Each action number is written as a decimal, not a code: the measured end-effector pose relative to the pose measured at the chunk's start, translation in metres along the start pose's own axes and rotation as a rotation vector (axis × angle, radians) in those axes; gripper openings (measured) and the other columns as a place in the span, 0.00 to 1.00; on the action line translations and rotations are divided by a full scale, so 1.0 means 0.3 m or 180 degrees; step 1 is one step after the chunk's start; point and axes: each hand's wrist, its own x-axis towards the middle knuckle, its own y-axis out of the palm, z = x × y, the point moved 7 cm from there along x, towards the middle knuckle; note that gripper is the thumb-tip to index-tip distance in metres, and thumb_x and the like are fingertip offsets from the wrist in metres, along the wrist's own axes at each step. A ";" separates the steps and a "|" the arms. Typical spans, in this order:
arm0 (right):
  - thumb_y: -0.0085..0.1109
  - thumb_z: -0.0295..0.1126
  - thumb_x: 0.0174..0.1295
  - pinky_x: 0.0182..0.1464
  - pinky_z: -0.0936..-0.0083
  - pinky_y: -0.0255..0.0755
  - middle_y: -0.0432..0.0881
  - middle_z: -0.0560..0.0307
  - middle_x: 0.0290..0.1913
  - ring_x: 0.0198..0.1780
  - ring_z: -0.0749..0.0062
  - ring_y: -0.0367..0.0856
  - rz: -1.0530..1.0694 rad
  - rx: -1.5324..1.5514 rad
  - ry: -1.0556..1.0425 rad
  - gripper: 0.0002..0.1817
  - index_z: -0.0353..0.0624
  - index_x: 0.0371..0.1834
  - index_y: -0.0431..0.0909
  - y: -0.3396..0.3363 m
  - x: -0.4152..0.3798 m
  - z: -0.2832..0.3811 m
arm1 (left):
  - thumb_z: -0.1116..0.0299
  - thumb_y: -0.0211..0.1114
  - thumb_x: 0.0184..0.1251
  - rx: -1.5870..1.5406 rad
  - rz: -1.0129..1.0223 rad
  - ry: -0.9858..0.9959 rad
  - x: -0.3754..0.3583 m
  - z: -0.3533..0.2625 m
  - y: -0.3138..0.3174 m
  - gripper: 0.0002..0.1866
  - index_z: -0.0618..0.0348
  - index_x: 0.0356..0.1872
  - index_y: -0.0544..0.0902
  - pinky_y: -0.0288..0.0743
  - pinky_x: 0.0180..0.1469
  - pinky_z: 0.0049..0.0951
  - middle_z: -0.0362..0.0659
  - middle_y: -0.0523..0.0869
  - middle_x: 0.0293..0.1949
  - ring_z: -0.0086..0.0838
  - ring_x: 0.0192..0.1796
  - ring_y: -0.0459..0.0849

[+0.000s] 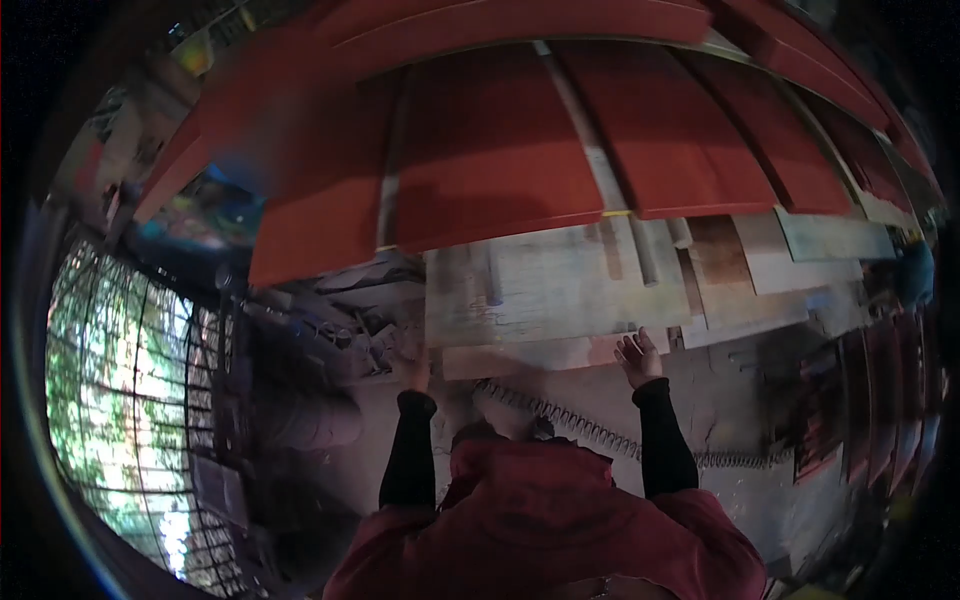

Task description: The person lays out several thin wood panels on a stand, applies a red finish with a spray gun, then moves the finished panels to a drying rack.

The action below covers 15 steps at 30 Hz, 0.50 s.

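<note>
A pale, stained wooden board (545,285) lies in front of me, below the red panels. My left hand (414,372) is at its near left corner, dim and blurred, so I cannot tell how its fingers are set. Along the near edge, my right hand (640,360) has its fingers apart and raised, with the fingertips right at the board's edge. A second, pinkish board (530,357) shows underneath, sticking out toward me between the two hands.
Red-painted panels (495,150) slant in a row above the boards, separated by narrow gaps. More boards (800,265) are stacked to the right. A coiled hose (575,424) crosses the floor close to me. Red slats (880,400) stand far right; a mesh window (120,400) is left.
</note>
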 end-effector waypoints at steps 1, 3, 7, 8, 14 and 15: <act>0.54 0.43 0.64 0.50 0.67 0.69 0.74 0.61 0.48 0.52 0.67 0.71 0.0552 -0.0030 0.0153 0.20 0.46 0.55 0.69 0.060 0.017 -0.031 | 0.64 0.64 0.60 -0.0613 0.0474 -0.0693 0.041 0.173 0.138 0.19 0.66 0.47 0.76 0.71 0.50 0.30 0.50 0.79 0.46 0.34 0.49 0.77; 0.55 0.41 0.63 0.52 0.67 0.69 0.75 0.61 0.48 0.50 0.68 0.72 0.0614 -0.0032 0.0143 0.21 0.46 0.56 0.69 0.095 0.057 -0.070 | 0.63 0.64 0.60 -0.1667 0.1387 -0.1203 0.035 0.226 0.272 0.20 0.62 0.50 0.74 0.73 0.47 0.31 0.46 0.78 0.44 0.32 0.45 0.76; 0.54 0.33 0.65 0.52 0.71 0.70 0.75 0.59 0.48 0.50 0.68 0.73 0.1020 0.0060 -0.0441 0.14 0.45 0.52 0.70 0.026 0.191 -0.068 | 0.62 0.61 0.62 -0.2464 0.1646 -0.1813 -0.076 0.118 0.264 0.20 0.59 0.52 0.73 0.76 0.45 0.33 0.42 0.77 0.44 0.31 0.42 0.78; 0.52 0.30 0.65 0.52 0.72 0.70 0.75 0.59 0.48 0.50 0.68 0.73 0.0910 -0.0018 -0.0586 0.12 0.44 0.51 0.70 0.027 0.172 -0.065 | 0.62 0.61 0.62 -0.2655 0.1577 -0.2213 -0.098 0.115 0.236 0.19 0.58 0.53 0.73 0.77 0.46 0.34 0.43 0.78 0.45 0.32 0.44 0.79; 0.43 0.36 0.71 0.66 0.59 0.59 0.71 0.51 0.57 0.58 0.61 0.69 0.0742 -0.1070 -0.0205 0.22 0.37 0.64 0.57 -0.002 -0.207 -0.241 | 0.66 0.61 0.63 -0.2496 0.1208 -0.1917 -0.380 0.182 -0.288 0.21 0.60 0.56 0.72 0.75 0.52 0.37 0.45 0.78 0.51 0.34 0.52 0.78; 0.46 0.34 0.69 0.66 0.59 0.59 0.70 0.51 0.58 0.59 0.61 0.69 0.0509 -0.0577 0.0389 0.23 0.38 0.64 0.57 -0.010 -0.274 -0.317 | 0.66 0.61 0.63 -0.3450 0.0905 -0.2325 -0.473 0.221 -0.409 0.21 0.60 0.57 0.72 0.75 0.53 0.37 0.46 0.78 0.51 0.34 0.52 0.78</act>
